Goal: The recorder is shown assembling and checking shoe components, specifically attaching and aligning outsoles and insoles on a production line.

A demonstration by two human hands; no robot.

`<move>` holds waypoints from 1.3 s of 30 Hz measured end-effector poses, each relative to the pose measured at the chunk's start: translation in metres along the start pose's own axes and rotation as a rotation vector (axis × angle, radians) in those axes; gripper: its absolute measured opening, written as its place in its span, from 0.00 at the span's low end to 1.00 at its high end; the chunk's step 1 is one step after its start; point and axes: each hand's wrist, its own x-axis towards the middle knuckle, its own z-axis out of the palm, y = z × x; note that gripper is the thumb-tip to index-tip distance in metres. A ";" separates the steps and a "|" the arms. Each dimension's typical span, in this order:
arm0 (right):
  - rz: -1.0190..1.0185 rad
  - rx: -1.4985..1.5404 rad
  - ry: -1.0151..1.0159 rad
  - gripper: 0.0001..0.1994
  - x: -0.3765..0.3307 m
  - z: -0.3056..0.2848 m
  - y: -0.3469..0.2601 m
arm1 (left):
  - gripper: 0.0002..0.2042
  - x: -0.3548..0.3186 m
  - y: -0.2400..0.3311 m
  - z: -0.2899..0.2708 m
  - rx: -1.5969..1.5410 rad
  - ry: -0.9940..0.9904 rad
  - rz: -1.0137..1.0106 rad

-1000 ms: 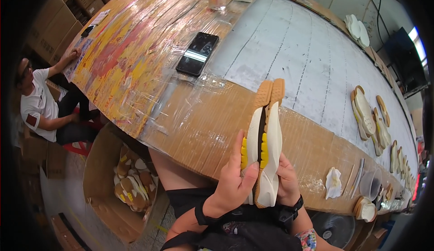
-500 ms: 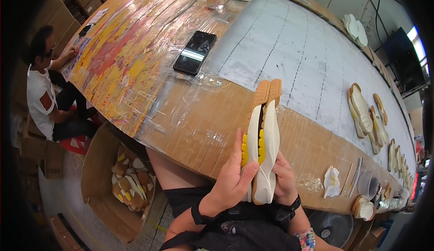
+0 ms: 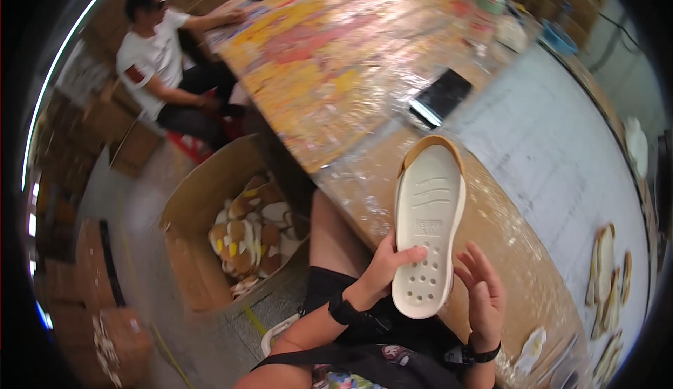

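Sole (image 3: 429,221), one and cream-white, is held upright above the counter (image 3: 491,151) edge; the left hand (image 3: 384,266) is closed on its lower side, thumb laid across the holed heel. The right hand (image 3: 482,294) is kept spread wide just beside it, grip on nothing. One dark phone (image 3: 440,96) lies on the counter; one cardboard box (image 3: 231,228) of soles stands below.

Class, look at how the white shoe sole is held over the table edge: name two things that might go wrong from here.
1. Only the left hand grips the white sole; the right hand is open beside it, so the sole might slip.
2. If dropped, it might fall past the table edge toward the cardboard box of soles or the floor.
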 end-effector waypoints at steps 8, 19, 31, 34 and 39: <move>0.187 0.081 0.194 0.15 0.014 -0.006 0.018 | 0.20 -0.049 0.065 -0.084 -0.431 0.535 0.388; 0.326 0.138 0.215 0.12 0.029 -0.014 0.023 | 0.22 -0.053 0.026 -0.203 -0.202 0.969 0.541; 0.147 0.262 0.442 0.11 0.049 -0.084 0.059 | 0.13 0.039 -0.025 -0.037 1.005 0.201 0.700; 0.078 0.184 0.379 0.11 0.046 -0.085 0.071 | 0.12 0.040 -0.032 -0.026 1.337 0.220 0.940; 0.093 0.153 0.305 0.12 0.048 -0.089 0.074 | 0.09 0.044 -0.033 -0.028 1.399 0.228 1.029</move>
